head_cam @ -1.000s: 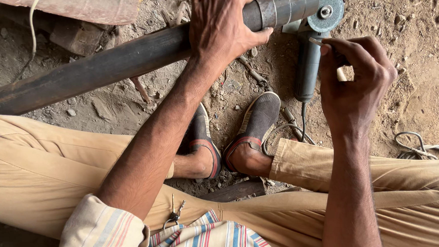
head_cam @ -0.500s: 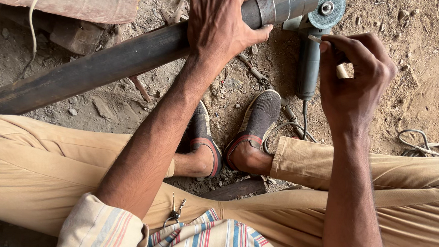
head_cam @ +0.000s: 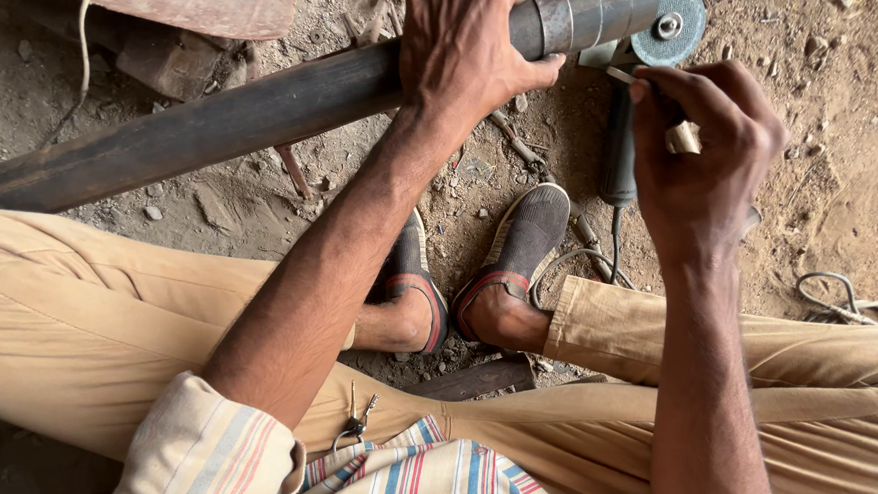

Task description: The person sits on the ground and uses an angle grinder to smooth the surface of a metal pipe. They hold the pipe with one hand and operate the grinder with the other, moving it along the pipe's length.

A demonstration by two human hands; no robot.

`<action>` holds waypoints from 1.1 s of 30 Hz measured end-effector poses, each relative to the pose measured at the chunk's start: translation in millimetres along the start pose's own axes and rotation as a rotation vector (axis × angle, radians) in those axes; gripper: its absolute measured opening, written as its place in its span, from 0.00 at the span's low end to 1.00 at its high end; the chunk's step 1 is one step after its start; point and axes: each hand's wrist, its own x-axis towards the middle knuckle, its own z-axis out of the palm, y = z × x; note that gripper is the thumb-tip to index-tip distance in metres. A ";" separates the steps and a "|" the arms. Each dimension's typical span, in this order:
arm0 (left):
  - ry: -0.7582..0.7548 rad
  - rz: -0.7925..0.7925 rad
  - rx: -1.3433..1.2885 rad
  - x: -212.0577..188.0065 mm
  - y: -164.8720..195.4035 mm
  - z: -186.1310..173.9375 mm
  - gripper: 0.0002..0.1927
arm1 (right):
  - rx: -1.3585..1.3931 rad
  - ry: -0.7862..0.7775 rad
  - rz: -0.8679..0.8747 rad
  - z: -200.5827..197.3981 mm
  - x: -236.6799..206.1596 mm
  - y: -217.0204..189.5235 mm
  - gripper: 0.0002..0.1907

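light: soft, even daylight, fairly bright | shadows: faint, diffuse, darkest under the metal pipe [head_cam: 215,125] and between the legs | glare: mild sheen on the pipe's polished end | focus: sharp throughout, no motion blur | edges: slight wide-angle stretch

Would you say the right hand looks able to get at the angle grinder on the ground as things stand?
Probably yes: the right hand hovers just beside the angle grinder with nothing between them, though its fingers already pinch a small pale piece.
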 end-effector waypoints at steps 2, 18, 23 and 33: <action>0.032 0.019 -0.010 -1.2 -0.9 5.0 0.40 | 0.003 -0.005 -0.031 2.9 7.6 -1.0 0.01; -0.057 -0.042 0.016 -2.5 7.7 -13.9 0.39 | 0.025 -0.050 0.166 -0.2 -33.0 9.8 0.03; -0.083 -0.014 0.041 0.5 11.9 -35.9 0.37 | 0.092 -0.034 0.200 7.2 -31.5 1.6 0.03; -0.186 0.002 0.055 -5.5 11.9 -61.9 0.36 | 0.126 -0.012 0.289 3.0 -29.8 -17.2 0.02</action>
